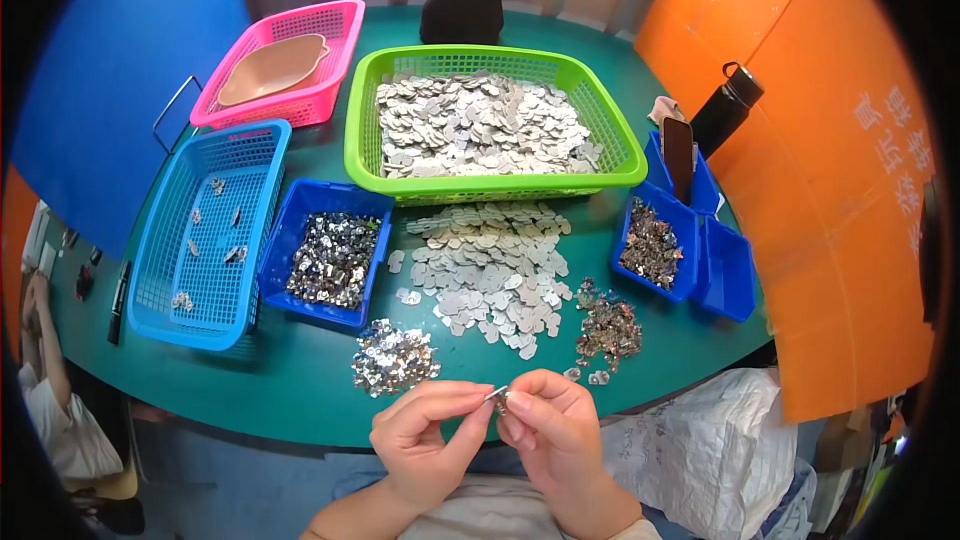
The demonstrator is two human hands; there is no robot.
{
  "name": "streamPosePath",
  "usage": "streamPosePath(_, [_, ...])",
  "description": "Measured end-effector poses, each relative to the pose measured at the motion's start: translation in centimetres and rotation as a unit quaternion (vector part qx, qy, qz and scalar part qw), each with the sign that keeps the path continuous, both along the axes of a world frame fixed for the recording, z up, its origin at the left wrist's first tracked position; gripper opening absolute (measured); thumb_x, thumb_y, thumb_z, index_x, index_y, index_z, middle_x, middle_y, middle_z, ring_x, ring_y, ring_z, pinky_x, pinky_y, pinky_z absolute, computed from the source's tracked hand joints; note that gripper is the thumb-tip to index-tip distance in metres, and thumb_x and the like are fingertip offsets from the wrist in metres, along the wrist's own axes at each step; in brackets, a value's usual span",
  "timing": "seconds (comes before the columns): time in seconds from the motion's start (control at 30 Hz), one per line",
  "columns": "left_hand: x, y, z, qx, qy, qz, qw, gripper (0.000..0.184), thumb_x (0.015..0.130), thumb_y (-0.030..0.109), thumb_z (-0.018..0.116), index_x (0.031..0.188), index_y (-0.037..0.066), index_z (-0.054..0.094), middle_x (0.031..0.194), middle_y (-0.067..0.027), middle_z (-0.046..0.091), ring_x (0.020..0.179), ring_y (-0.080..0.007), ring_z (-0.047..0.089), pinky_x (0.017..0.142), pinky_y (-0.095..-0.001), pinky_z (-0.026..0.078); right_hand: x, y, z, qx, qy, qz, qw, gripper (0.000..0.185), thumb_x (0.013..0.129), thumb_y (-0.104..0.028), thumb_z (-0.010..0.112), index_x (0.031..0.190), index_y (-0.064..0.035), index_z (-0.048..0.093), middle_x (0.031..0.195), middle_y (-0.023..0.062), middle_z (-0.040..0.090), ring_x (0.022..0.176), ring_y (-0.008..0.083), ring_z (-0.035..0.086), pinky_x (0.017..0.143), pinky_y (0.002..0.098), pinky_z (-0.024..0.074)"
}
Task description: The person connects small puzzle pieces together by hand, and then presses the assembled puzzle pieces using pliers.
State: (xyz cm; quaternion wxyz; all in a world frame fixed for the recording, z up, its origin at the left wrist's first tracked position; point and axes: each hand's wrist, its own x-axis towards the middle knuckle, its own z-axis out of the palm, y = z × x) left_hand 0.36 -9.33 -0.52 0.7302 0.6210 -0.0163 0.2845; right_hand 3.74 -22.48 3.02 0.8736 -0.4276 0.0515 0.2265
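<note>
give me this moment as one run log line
left hand, right hand: fingertips together at small metal bits, count unclear | ahead: loose grey pieces | beyond: green basket of similar pieces

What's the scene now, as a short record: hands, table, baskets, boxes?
Left hand: pinching a small metal piece
Right hand: pinching at the same piece
Table: flat grey pieces between two heaps of small parts
Green basket: many flat grey pieces
Pink basket: brown bowl
Light blue basket: a few scattered parts
Boxes: two dark blue ones hold small parts
</note>
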Motion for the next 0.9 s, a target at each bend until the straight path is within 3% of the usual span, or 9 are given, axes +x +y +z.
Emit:
streamPosePath(0.13, [0.3, 0.6, 0.3, 0.144, -0.054, 0.02, 0.988, 0.021, 0.075, -0.013, 0.075, 0.092, -0.001, 0.07, 0.093, -0.0165, 0.071, 0.082, -0.0213, 0.071, 0.07, -0.028, 0.058, -0.3, 0.1, 0.1, 0.004, 0.011, -0.005, 1.0, 0.007, 0.094, -0.008, 0.063, 0.093, -0.0011, 0.065, 0.066, 0.005, 0.059, 0.053, 0.0089, 0.043, 0.053, 0.0259, 0.0343])
streamPosePath(0.33, [-0.1, 1.3, -0.1, 0.229, -0.137, 0.042, 0.963, 0.025, 0.07, -0.011, 0.077, 0.091, 0.002, 0.071, 0.091, -0.0153, 0.071, 0.079, -0.0232, 0.072, 0.063, -0.0285, 0.059, -1.5, 0.1, 0.4, 0.044, 0.07, 0.02, 0.996, 0.006, 0.095, -0.009, 0.064, 0.095, -0.0027, 0.063, 0.072, 0.0044, 0.059, 0.061, 0.0101, 0.047, 0.055, 0.0255, 0.036])
streamPosePath(0.47, [-0.8, 1.9, -0.3, 0.199, -0.126, 0.046, 0.971, 0.024, 0.071, -0.01, 0.077, 0.091, 0.002, 0.071, 0.09, -0.0149, 0.071, 0.075, -0.0226, 0.072, 0.061, -0.0282, 0.059, -2.3, 0.5, -0.2, 0.055, 0.049, 0.041, 0.996, 0.005, 0.094, -0.007, 0.066, 0.096, -0.0032, 0.062, 0.077, 0.0041, 0.06, 0.067, 0.0101, 0.051, 0.06, 0.0248, 0.0388])
streamPosePath(0.57, [-1.4, 3.2, -0.8, 0.16, -0.13, -0.01, 0.978, 0.023, 0.071, -0.01, 0.078, 0.09, 0.002, 0.072, 0.089, -0.0149, 0.071, 0.072, -0.0219, 0.072, 0.059, -0.0278, 0.058, -2.5, 0.5, 0.1, 0.013, -0.002, 0.034, 0.999, 0.009, 0.094, -0.003, 0.066, 0.102, -0.0009, 0.063, 0.085, 0.0054, 0.061, 0.072, 0.0116, 0.055, 0.067, 0.025, 0.0444])
streamPosePath(0.63, [-1.8, 4.0, -0.7, 0.154, -0.105, -0.063, 0.98, 0.023, 0.071, -0.009, 0.08, 0.09, 0.002, 0.073, 0.088, -0.0149, 0.071, 0.073, -0.0215, 0.072, 0.059, -0.0277, 0.058, -2.5, 0.2, -0.5, -0.145, -0.245, 0.075, 0.956, 0.015, 0.094, 0.002, 0.065, 0.108, 0.0025, 0.064, 0.09, 0.0072, 0.061, 0.075, 0.0128, 0.057, 0.071, 0.0259, 0.0482])
streamPosePath(0.7, [-2.0, 4.1, -0.6, 0.165, -0.106, -0.078, 0.978, 0.025, 0.069, -0.006, 0.084, 0.09, 0.003, 0.073, 0.084, -0.0141, 0.071, 0.071, -0.0201, 0.071, 0.059, -0.027, 0.057, -2.6, -0.6, -1.4, -0.157, -0.267, 0.082, 0.947, 0.019, 0.093, 0.004, 0.065, 0.112, 0.0039, 0.065, 0.096, 0.0095, 0.062, 0.08, 0.0136, 0.061, 0.072, 0.0258, 0.0504])
streamPosePath(0.77, [-2.3, 4.0, -0.8, 0.106, -0.073, -0.102, 0.986, 0.026, 0.067, -0.001, 0.088, 0.088, 0.004, 0.074, 0.08, -0.0126, 0.07, 0.069, -0.0188, 0.07, 0.058, -0.026, 0.056, -2.9, -0.2, -1.8, -0.123, -0.263, 0.057, 0.955, 0.009, 0.093, -0.001, 0.068, 0.102, 0.0008, 0.069, 0.091, 0.0061, 0.066, 0.073, 0.0057, 0.06, 0.062, 0.0195, 0.0458])
streamPosePath(0.9, [-3.5, 4.0, -2.6, 0.082, -0.033, -0.076, 0.993, 0.03, 0.064, 0.005, 0.092, 0.087, 0.004, 0.073, 0.082, -0.0126, 0.07, 0.069, -0.0173, 0.069, 0.057, -0.0251, 0.055, -3.2, -0.1, -2.5, -0.162, -0.329, 0.053, 0.929, 0.008, 0.093, 0.0, 0.068, 0.101, 0.0015, 0.069, 0.09, 0.0075, 0.067, 0.072, 0.0074, 0.061, 0.062, 0.0203, 0.0472])
